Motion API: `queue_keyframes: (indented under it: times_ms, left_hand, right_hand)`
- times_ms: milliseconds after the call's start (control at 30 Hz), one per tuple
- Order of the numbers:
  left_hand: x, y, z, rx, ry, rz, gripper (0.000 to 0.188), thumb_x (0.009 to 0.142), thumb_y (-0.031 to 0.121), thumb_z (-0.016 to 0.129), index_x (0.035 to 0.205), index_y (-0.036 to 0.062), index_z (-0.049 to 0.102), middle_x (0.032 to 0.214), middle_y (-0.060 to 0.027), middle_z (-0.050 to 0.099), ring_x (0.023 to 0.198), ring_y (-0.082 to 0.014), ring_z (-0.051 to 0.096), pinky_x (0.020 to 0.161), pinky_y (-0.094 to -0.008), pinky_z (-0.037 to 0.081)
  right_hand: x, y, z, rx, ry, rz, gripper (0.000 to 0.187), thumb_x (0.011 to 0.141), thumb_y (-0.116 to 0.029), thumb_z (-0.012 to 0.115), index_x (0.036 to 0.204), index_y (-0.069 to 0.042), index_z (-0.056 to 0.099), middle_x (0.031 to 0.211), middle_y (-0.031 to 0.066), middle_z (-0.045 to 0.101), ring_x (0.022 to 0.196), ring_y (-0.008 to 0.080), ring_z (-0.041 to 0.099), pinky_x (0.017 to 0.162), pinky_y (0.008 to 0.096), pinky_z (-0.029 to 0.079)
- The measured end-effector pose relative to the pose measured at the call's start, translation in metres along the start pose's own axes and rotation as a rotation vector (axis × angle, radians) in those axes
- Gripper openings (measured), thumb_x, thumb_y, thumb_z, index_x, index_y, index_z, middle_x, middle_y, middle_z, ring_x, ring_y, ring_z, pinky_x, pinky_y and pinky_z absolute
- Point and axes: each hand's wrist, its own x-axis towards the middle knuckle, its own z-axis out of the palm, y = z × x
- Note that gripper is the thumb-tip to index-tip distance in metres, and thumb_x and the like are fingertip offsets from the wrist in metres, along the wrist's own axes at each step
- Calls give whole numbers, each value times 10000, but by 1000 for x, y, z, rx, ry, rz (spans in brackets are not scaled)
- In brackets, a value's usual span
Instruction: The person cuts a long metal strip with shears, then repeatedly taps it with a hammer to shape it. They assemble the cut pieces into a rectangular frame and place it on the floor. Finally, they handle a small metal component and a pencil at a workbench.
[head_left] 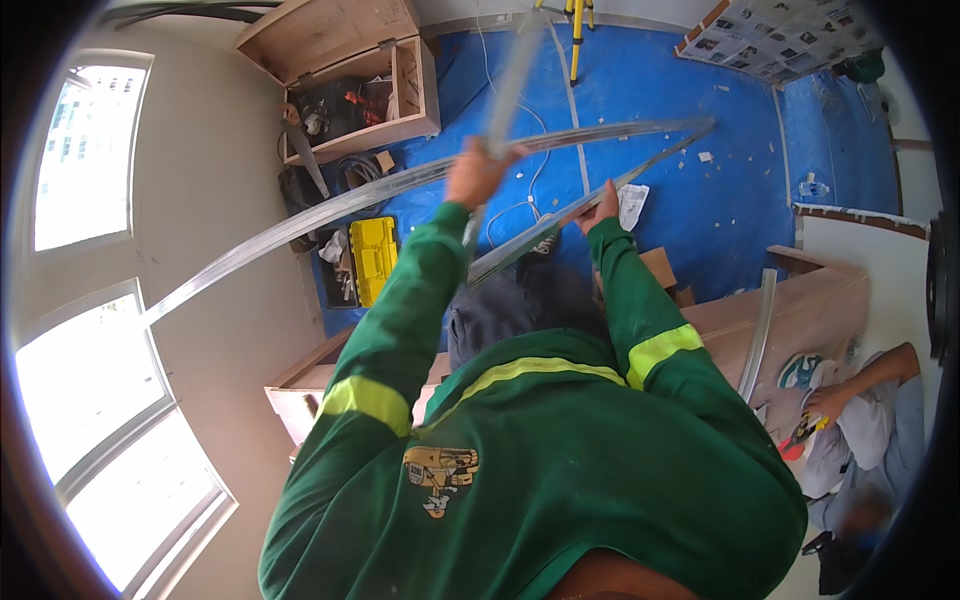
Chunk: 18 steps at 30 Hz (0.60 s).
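Note:
My left hand (480, 175) is closed around a blurred, upright metal strip (513, 85) that rises toward the top of the view. Behind it passes a long, galvanised metal channel (330, 207), running from the windows at left to the blue floor sheet at right. My right hand (602, 207) grips a second metal channel (560, 215), which slants from near my legs up to the right. At the far right the ends of the two channels appear to meet; whether they are one folded piece I cannot tell.
An open wooden chest (420, 100) with tools stands at far left, near a yellow toolbox (373, 262) and a handsaw (303, 145). Yellow tripod legs (577, 40) rise at the back. Blue sheeting (690, 220) covers the floor. At right, a co-worker (865, 420) holds a yellow-and-red tool.

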Motion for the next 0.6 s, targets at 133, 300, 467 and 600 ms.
queue_keyframes:
  times_ms: [133,300,467,600]
  left_hand:
    - [3,12,101,484,-712,109,1091,738,900,662,1306,-32,650,1273,-283,692,1184,-417,685,1016,-498,530]
    - [-19,11,90,371,-494,63,994,751,829,713,1295,-1,655,1220,-256,722,1145,-426,705,974,-504,555]
    - [-61,10,-63,-417,193,187,440,982,432,739,1245,79,724,1018,-113,740,967,-231,711,826,-393,551]
    - [-196,-72,-153,-937,764,26,371,964,263,696,1188,-25,627,1043,-139,698,1052,-275,677,981,-462,531]
  right_hand:
    - [0,-11,3,-7,-161,-71,704,983,-639,607,1425,-102,502,1252,138,596,1178,332,582,998,554,513]
    - [-4,-9,-5,44,63,11,658,949,-594,678,1391,-129,531,1212,109,596,1130,301,581,957,525,521]
    - [-2,-2,-1,19,132,-103,535,941,-528,721,1285,-149,569,1150,76,609,1034,278,612,877,510,552]
    - [15,-4,19,44,46,-40,473,957,-473,727,1263,-139,591,1137,85,643,1040,282,631,913,513,555]
